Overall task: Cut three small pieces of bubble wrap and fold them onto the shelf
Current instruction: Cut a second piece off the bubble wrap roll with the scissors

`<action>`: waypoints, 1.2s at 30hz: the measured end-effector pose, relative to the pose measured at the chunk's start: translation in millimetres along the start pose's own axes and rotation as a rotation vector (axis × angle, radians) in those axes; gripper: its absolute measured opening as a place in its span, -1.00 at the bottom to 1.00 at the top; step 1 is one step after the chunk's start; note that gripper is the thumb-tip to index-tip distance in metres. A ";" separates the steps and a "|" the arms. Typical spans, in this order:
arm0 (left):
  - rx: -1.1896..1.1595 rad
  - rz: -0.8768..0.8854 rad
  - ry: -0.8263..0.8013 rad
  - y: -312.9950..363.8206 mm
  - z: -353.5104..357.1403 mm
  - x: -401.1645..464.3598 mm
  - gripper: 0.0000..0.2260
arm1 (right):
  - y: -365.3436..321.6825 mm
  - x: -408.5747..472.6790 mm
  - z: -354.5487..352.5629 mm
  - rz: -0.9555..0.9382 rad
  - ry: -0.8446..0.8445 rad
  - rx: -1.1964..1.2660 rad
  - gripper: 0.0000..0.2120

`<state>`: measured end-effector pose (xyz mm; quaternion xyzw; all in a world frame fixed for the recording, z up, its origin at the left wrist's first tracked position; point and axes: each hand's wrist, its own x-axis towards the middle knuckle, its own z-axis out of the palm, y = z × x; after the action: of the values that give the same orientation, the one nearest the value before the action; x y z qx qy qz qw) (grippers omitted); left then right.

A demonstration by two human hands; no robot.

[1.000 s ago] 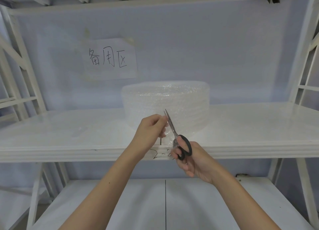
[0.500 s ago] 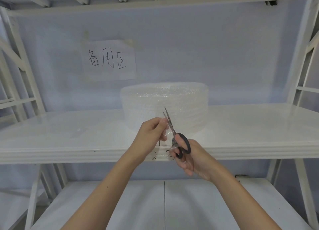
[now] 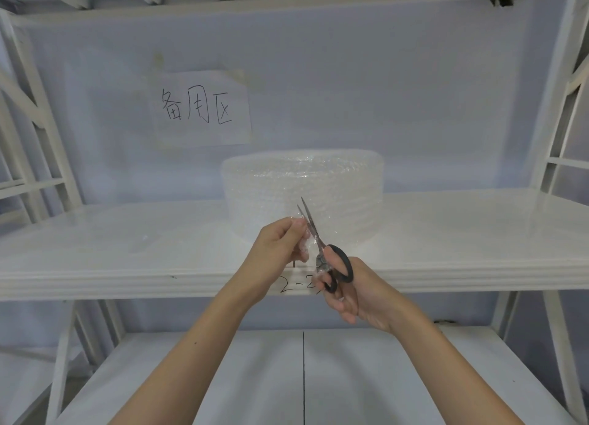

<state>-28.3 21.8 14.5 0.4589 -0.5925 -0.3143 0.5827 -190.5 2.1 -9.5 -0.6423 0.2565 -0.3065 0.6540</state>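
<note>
A strip of bubble wrap [image 3: 306, 244] is pinched by the left hand [image 3: 279, 249], while black-handled scissors [image 3: 322, 249] are gripped by the right hand [image 3: 357, 292], blades slightly parted and pointing up and away. The strip lies between both hands, its long axis along the blades, touching them. The bubble wrap roll [image 3: 302, 195] stands just behind on the shelf [image 3: 127, 249]. No container is seen.

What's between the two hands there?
In the head view, the scissors blades and a bubble wrap strip, pinched by the left hand; the right hand grips the scissors.
</note>
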 end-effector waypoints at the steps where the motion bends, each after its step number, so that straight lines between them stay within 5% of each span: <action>1: 0.000 -0.001 -0.016 0.2 -0.1 -0.3 -0.68 | -0.6 0.0 -1.3 0.000 -0.003 0.000 -0.48; 25: 0.113 0.059 -0.078 2.5 -3.9 -6.7 -0.58 | -6.1 8.2 3.8 -0.113 -0.014 -0.011 -0.57; 36: 0.075 0.026 -0.046 6.5 -9.5 -5.3 -0.69 | -2.8 5.7 0.0 -0.074 -0.091 0.099 -0.51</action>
<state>-20.7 30.6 19.4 0.4656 -0.6230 -0.2948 0.5551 -186.9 -2.1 -6.3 -0.6314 0.1874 -0.3133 0.6841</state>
